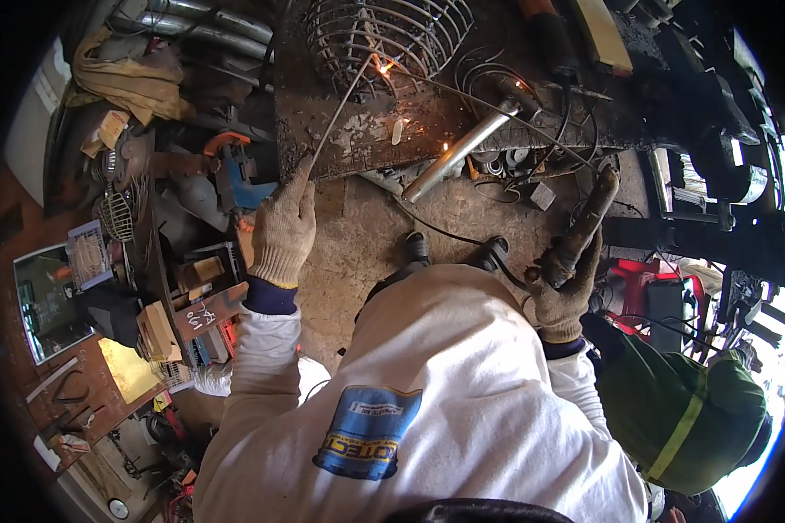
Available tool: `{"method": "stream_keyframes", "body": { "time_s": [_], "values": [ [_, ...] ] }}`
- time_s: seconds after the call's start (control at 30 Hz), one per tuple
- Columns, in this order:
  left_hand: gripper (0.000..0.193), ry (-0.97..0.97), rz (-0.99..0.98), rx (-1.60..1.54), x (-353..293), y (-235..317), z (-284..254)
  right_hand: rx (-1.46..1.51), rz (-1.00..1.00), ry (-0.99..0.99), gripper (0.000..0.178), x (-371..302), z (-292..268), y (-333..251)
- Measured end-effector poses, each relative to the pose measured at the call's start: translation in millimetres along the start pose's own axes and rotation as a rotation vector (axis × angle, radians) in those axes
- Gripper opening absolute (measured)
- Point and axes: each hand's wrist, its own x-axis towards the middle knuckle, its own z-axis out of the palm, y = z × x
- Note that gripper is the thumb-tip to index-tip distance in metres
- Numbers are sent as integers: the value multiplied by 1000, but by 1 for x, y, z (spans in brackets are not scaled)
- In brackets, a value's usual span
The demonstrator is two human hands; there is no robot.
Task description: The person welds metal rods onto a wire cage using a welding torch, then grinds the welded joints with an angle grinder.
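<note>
My left hand [285, 228], in a knitted work glove, is closed on a thin metal rod [336, 116]. The rod's far end meets a bright glowing spot at the lower edge of a rounded metal wire cage [388, 39]. Gloved too, my right hand [560, 301] grips a welding electrode holder [589, 218] by its handle. A long thin electrode [515, 125] runs from the holder's tip up and left to the same glowing spot. Small sparks scatter over the workbench [358, 131] below the cage.
A shiny metal tube [462, 150] overhangs the bench's near edge. Dark cables [488, 74] coil beside the cage. At left stands a blue clamp-like tool [242, 181] near cluttered shelves. A person in a green top [698, 410] is close on my right, near a red frame [632, 288].
</note>
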Motion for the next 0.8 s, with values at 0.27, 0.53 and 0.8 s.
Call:
{"method": "stream_keyframes", "body": {
  "time_s": [0.27,0.53,0.8],
  "values": [
    [40,39,57,51,1,-3,4,24,-77,-46,116,2,-4,7],
    [40,43,64,24,0,-8,5,-52,-41,-9,122,2,0,6],
    [15,50,223,-18,2,-10,1,104,-43,-68,101,0,3,2]
  ]
}}
